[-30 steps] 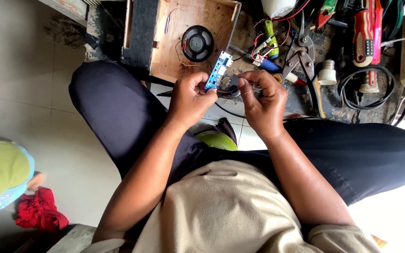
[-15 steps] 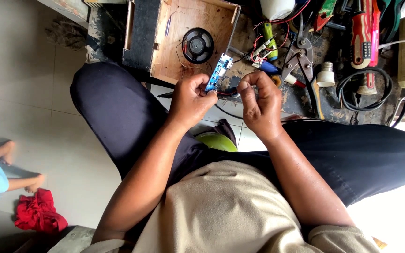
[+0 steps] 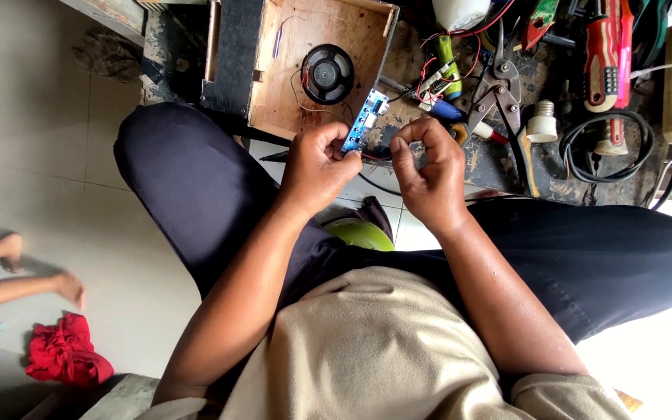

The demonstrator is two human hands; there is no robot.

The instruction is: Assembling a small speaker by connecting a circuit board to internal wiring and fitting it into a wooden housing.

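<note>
- Head view: the small blue circuit board (image 3: 365,120) sits just above the middle of the frame, pinched at its lower end by the fingers of the left hand (image 3: 316,163), its upper end tilted toward the wooden box.
- The right hand (image 3: 428,167) is curled narrow just to the right of the board, fingertips closed on the thin dark wires (image 3: 377,158) that run from the board's lower end.
- Compared with a second ago, the board stands a little more upright and the two hands have drawn slightly apart, so the wires between them now show; the grip on both has not let go.
- Both hands hover over the gap between the person's dark-trousered knees, above the tiled floor (image 3: 64,132).
- Just above the board lies an open wooden box (image 3: 293,70) holding a round black speaker (image 3: 327,74).
- To the upper right lie metal snips (image 3: 499,89), a light bulb (image 3: 542,123), a coiled black cable (image 3: 604,148) and a red-handled tool (image 3: 607,54).
- At the lower left, a red cloth (image 3: 64,359) rests on the floor, and another person's limbs reach in from the left edge, which were not placed so a second ago.
</note>
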